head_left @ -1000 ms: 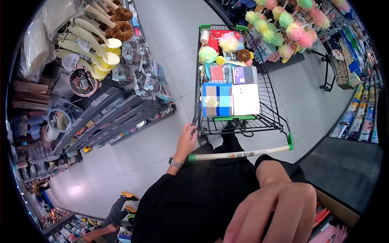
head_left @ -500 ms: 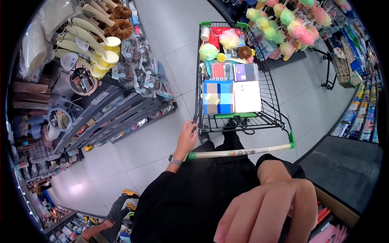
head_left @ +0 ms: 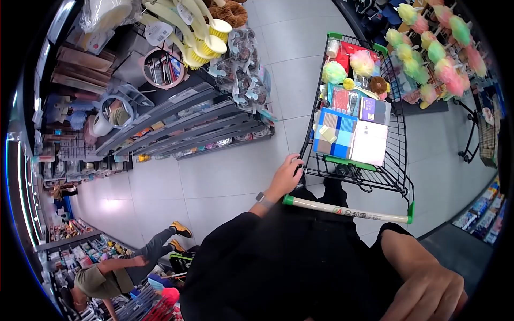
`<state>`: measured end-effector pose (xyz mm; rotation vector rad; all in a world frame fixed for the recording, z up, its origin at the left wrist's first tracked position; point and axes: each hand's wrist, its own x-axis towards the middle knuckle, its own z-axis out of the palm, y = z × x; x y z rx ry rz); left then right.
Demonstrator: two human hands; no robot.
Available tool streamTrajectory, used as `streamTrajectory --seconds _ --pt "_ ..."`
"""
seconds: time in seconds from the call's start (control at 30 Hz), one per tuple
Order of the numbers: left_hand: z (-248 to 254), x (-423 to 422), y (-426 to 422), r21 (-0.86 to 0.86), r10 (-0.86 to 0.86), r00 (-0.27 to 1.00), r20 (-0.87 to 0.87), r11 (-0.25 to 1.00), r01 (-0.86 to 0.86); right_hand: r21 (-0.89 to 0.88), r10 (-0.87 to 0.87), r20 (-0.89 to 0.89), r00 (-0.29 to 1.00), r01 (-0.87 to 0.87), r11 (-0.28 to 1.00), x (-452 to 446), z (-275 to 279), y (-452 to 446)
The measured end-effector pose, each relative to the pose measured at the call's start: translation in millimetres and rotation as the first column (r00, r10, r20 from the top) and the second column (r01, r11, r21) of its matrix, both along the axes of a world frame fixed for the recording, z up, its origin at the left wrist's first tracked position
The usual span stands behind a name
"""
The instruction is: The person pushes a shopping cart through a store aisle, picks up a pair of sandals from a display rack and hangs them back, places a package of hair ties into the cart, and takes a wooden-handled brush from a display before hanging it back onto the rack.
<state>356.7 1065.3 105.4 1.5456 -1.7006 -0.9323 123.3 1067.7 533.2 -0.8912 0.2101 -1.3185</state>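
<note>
My left hand [head_left: 285, 177] is closed around the black side frame of a shopping cart [head_left: 350, 163], just beyond its pale push handle [head_left: 348, 209]. Inside the cart lie a blue, brown and white striped cloth pack [head_left: 345, 126], a white package [head_left: 369, 142] and a purple box [head_left: 374, 109]. Farther forward sit a pink-yellow bath puff [head_left: 362, 62], a green one [head_left: 334, 73] and a brown round scrubber [head_left: 378, 84]. At the lower right, off the handle, my right hand [head_left: 428, 293] has its fingers curled; the frame edge cuts off the fingertips, and anything in them is hidden.
A shelf unit [head_left: 155, 120] stands left of the cart, with yellow-bristled brushes [head_left: 209, 49] and round mirrors [head_left: 161, 67]. Hanging bath puffs [head_left: 450, 69] and another cart [head_left: 488, 136] are on the right. A person [head_left: 107, 278] bends at the lower left.
The view has swung left, so the cart and shelves appear farther right. My right hand has dropped lower and toward the right edge. My left hand stays on the cart. More of the other person shows.
</note>
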Motion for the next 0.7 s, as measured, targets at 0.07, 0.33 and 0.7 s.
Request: streamTrajectory --seconds 0.07,0.33,0.7 --pt "2 0 0 0.011 -0.001 1.0 -0.001 1.0 0.001 -0.045 0.51 -0.067 0.857 -0.514 0.857 -43 -7 -14" --pt "4 0 -1 0.06 0.012 0.999 -0.041 0.998 -0.01 -0.464 0.473 -0.116 0.873 -0.469 0.751 -44 -31 -34" --pt "-9 42 -36 0.036 0.147 0.986 -0.075 0.989 -0.144 0.108 -0.124 -0.346 0.93 0.171 0.979 -22 -143 -32"
